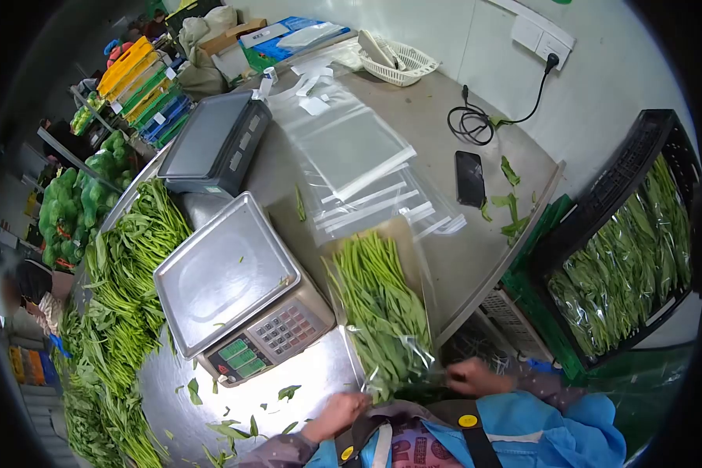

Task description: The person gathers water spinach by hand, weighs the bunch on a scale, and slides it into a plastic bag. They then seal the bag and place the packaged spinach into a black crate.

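A clear plastic bag (433, 308) filled with long-stemmed leafy greens (382, 300) lies in front of me at the table's edge, stems pointing away. My left hand (339, 415) is closed at the near left corner of this bag, its fingertips pinching the film. On the other side, my right hand (479, 378) has its fingers curled against the bag's right edge. The near end of the bag is partly hidden by my apron. Just left of the bag stands a scale (226, 273) with a bare metal pan and a lit green display.
Loose greens (120, 327) are heaped at the left. A second scale (210, 144), flat clear bags (351, 148), a phone (469, 179) and a white basket (398, 66) lie farther back. A black crate (639, 148) of bagged greens stands right. A person (35, 285) is at far left.
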The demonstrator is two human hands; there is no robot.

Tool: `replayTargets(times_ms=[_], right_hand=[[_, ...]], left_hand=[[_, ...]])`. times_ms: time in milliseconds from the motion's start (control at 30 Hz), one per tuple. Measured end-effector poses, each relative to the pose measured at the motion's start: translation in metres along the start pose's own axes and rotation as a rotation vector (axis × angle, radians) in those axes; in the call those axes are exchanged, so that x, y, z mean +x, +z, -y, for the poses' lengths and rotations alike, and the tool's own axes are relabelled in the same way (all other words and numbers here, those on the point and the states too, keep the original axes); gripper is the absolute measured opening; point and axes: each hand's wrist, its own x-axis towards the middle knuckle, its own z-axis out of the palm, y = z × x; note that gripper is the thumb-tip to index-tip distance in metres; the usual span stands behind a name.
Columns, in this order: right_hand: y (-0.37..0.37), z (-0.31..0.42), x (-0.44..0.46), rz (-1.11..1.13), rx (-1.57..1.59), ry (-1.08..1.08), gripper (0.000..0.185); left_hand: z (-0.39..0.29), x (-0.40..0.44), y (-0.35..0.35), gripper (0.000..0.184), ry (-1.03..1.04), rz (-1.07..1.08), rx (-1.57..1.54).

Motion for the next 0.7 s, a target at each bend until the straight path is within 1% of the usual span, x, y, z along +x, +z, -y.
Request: replayTargets(times_ms=[33,67,100,133,167,200,233,267,300,333,367,400,433,467,500,533,567,633,667,700], right_hand=[[-0.003,0.003,0.015,-0.007,0.053,0.074,0.015],[-0.013,0.011,0.035,-0.010,0.074,0.088,0.014],[-0.019,0.017,0.054,-0.081,0.155,0.099,0.016],[-0.025,0.020,0.075,-0.115,0.352,0.189,0.017],[-0.041,0.030,0.094,-0.150,0.349,0.189,0.017],[-0.067,0.067,0.106,-0.212,0.317,0.160,0.015],[-0.091,0.101,0.114,-0.245,0.470,0.058,0.014],[-0.120,0.138,0.112,-0.280,0.451,-0.017,0.011],[-0.137,0.169,0.105,-0.407,0.565,-0.082,0.012],[-0.160,0.181,0.105,-0.374,0.520,-0.158,0.015],[-0.167,0.192,0.114,-0.432,0.363,-0.229,0.018],[-0.173,0.201,0.129,-0.447,0.282,-0.224,0.018],[-0.181,0.202,0.141,-0.424,0.349,-0.226,0.018],[-0.188,0.214,0.140,-0.425,0.340,-0.246,0.018],[-0.197,0.231,0.134,-0.493,0.384,-0.283,0.019],[-0.202,0.243,0.129,-0.558,0.433,-0.309,0.020],[-0.204,0.248,0.128,-0.556,0.431,-0.307,0.020],[-0.208,0.256,0.128,-0.547,0.376,-0.336,0.020],[-0.209,0.253,0.132,-0.547,0.374,-0.337,0.020],[-0.209,0.244,0.139,-0.428,0.280,-0.169,0.020]], left_hand=[[-0.001,0.014,-0.005,0.011,-0.150,0.015,0.065],[-0.005,0.026,-0.016,0.015,-0.225,-0.054,-0.034],[0.013,0.040,-0.022,0.024,-0.173,-0.158,-0.064],[0.021,0.058,-0.038,0.025,-0.276,-0.195,-0.106],[-0.011,0.074,-0.071,0.026,-0.192,-0.356,-0.105],[-0.040,0.078,-0.099,0.026,-0.203,-0.463,-0.190],[-0.071,0.070,-0.128,0.025,0.022,-0.539,-0.063],[-0.102,0.058,-0.150,0.026,0.062,-0.643,-0.377],[-0.125,0.049,-0.168,0.024,0.191,-0.706,-0.525],[-0.141,0.046,-0.182,0.023,0.321,-0.767,-0.671],[-0.152,0.056,-0.195,0.022,0.234,-0.846,-0.647],[-0.162,0.065,-0.207,0.021,0.153,-0.925,-0.620],[-0.171,0.062,-0.219,0.021,0.205,-0.908,-0.647],[-0.176,0.057,-0.230,0.021,0.265,-0.889,-0.670],[-0.174,0.053,-0.236,0.020,0.515,-0.774,-0.773],[-0.181,0.045,-0.239,0.019,0.616,-0.768,-0.631],[-0.191,0.043,-0.235,0.019,0.675,-0.827,-0.739],[-0.189,0.040,-0.239,0.020,0.801,-0.700,-1.000],[-0.148,0.051,-0.254,0.026,0.852,-0.634,-1.092],[-0.108,0.067,-0.236,0.027,0.570,-0.721,-0.875]])
